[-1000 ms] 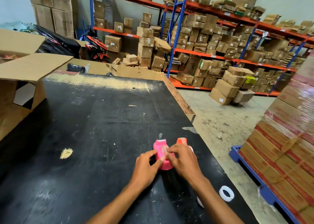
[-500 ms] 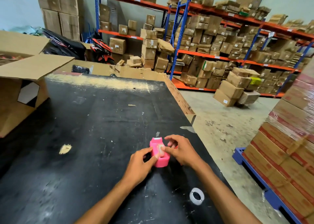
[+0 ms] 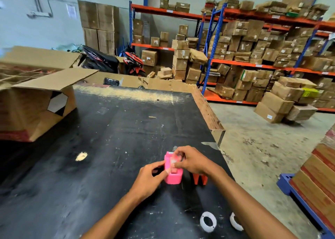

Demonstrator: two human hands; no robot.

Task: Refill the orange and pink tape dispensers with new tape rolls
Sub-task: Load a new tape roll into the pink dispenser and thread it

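A pink dispenser (image 3: 172,175) sits on a scuffed black table (image 3: 108,148); at its three o'clock an orange dispenser (image 3: 200,179); at five o'clock, two white rings (image 3: 208,221).

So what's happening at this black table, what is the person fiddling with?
A person is working on a pink tape dispenser that sits on the black table. The left hand steadies its side while the right hand pinches something at its top, apparently the tape. An orange dispenser stands just to the right, mostly hidden under the right wrist. Two white rings, seemingly empty tape cores, lie nearer the person, one partly behind the right forearm. An open cardboard box sits at the far left.
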